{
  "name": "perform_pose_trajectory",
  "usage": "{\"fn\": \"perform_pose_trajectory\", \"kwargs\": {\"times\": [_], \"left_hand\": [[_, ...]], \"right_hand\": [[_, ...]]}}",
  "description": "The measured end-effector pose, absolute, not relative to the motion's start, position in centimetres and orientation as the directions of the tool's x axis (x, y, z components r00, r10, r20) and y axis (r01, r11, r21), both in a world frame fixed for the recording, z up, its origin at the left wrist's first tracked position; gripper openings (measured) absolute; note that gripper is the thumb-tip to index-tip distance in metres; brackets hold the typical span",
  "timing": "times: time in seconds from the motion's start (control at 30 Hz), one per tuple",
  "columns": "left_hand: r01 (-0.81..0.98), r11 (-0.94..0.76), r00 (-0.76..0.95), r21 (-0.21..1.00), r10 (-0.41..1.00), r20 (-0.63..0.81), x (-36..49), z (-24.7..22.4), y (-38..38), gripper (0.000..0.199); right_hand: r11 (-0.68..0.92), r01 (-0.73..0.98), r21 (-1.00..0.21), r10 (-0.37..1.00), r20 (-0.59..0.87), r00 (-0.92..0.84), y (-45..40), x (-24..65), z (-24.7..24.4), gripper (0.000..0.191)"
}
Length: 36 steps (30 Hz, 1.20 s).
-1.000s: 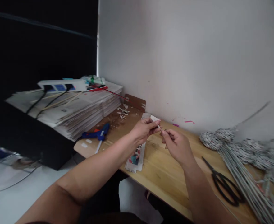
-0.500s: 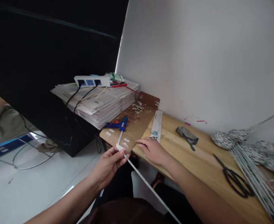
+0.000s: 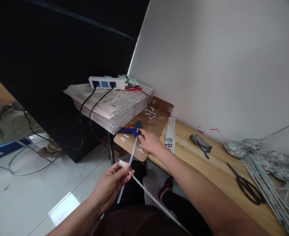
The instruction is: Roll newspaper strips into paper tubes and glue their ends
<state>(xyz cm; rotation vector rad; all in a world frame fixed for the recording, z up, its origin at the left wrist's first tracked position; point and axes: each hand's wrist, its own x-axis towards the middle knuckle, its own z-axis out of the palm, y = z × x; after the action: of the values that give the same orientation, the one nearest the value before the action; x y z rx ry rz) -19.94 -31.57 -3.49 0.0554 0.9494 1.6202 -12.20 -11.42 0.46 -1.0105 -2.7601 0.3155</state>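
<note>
At lower centre, the left hand (image 3: 111, 181) pinches a paper tube (image 3: 148, 192) near its flared end. Beyond, the right hand (image 3: 151, 141) touches a glue gun (image 3: 129, 131) loaded with a glue stick (image 3: 134, 150); whether it grips is unclear. Farther, newspapers (image 3: 110, 115) bear a power strip (image 3: 120, 84) holding two plugs (image 3: 113, 85).

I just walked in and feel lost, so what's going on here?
A person's left hand pinches a thin paper tube near its flared end. Their right hand is at the blue glue gun, which lies on the brown board with a pale glue stick jutting toward the person. Black-handled scissors lie to the right on the wooden table.
</note>
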Motion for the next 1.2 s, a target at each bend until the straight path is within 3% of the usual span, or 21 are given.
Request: {"fn": "perform_pose_trajectory", "kwargs": {"times": [0.1, 0.2, 0.27, 0.37, 0.53, 0.6, 0.73, 0.8, 0.83, 0.9, 0.97, 1.07, 1.2], "left_hand": [[-0.805, 0.036, -0.303, 0.592, 0.833, -0.463, -20.0, -3.6, -31.6, 0.009], [-0.798, 0.035, -0.307, 0.602, 0.835, -0.456, -20.0, -3.8, -31.7, 0.009], [-0.797, 0.028, -0.312, 0.603, 0.836, -0.452, -20.1, -3.9, -31.8, 0.009], [-0.795, 0.035, -0.319, 0.605, 0.825, -0.466, -20.2, -4.0, -31.9, 0.009], [-0.781, 0.046, -0.324, 0.623, 0.823, -0.466, -20.1, -4.1, -31.7, 0.007], [-0.771, 0.042, -0.328, 0.636, 0.829, -0.453, -20.2, -4.1, -31.7, 0.007], [-0.750, 0.044, -0.338, 0.660, 0.833, -0.439, -20.3, -4.0, -31.9, 0.007], [-0.745, 0.044, -0.341, 0.665, 0.832, -0.437, -20.3, -3.9, -31.9, 0.008], [-0.746, 0.045, -0.341, 0.664, 0.831, -0.440, -20.2, -3.9, -31.9, 0.008], [-0.748, 0.051, -0.333, 0.662, 0.833, -0.441, -19.9, -3.8, -31.8, 0.010], [-0.744, 0.066, -0.314, 0.665, 0.844, -0.435, -19.5, -3.6, -31.7, 0.011], [-0.728, 0.094, -0.282, 0.679, 0.862, -0.421, -18.8, -3.3, -31.5, 0.012], [-0.708, 0.120, -0.259, 0.696, 0.872, -0.415, -18.2, -3.1, -31.3, 0.013]], "right_hand": [[0.614, 0.731, -0.298, 0.779, 0.077, -0.623, -11.1, -13.7, 0.5, 0.061], [0.615, 0.756, -0.222, 0.783, 0.066, -0.618, -11.5, -15.1, 1.0, 0.084], [0.662, 0.741, -0.113, 0.750, 0.091, -0.655, -12.0, -16.1, 1.4, 0.076], [0.748, 0.664, -0.026, 0.660, 0.141, -0.738, -12.4, -17.4, 1.9, 0.047], [0.818, 0.563, -0.121, 0.564, -0.027, -0.825, -12.2, -18.9, 1.8, 0.028], [0.810, 0.573, -0.124, 0.577, -0.003, -0.817, -11.7, -18.7, 1.9, 0.023], [0.786, 0.598, -0.155, 0.613, 0.066, -0.788, -9.7, -16.7, 3.2, 0.032], [0.765, 0.601, -0.231, 0.633, 0.100, -0.767, -8.5, -15.3, 4.1, 0.037], [0.697, 0.590, -0.406, 0.672, 0.085, -0.736, -8.0, -14.6, 4.4, 0.038], [0.377, 0.519, -0.767, 0.775, -0.046, -0.630, -7.5, -13.3, 4.8, 0.040], [-0.005, 0.312, -0.950, 0.806, -0.188, -0.561, -7.6, -12.2, 4.8, 0.030], [-0.254, 0.026, -0.967, 0.842, -0.234, -0.486, -8.5, -10.9, 4.2, 0.023], [-0.223, -0.056, -0.973, 0.903, -0.185, -0.388, -9.8, -9.1, 3.1, 0.013]]}}
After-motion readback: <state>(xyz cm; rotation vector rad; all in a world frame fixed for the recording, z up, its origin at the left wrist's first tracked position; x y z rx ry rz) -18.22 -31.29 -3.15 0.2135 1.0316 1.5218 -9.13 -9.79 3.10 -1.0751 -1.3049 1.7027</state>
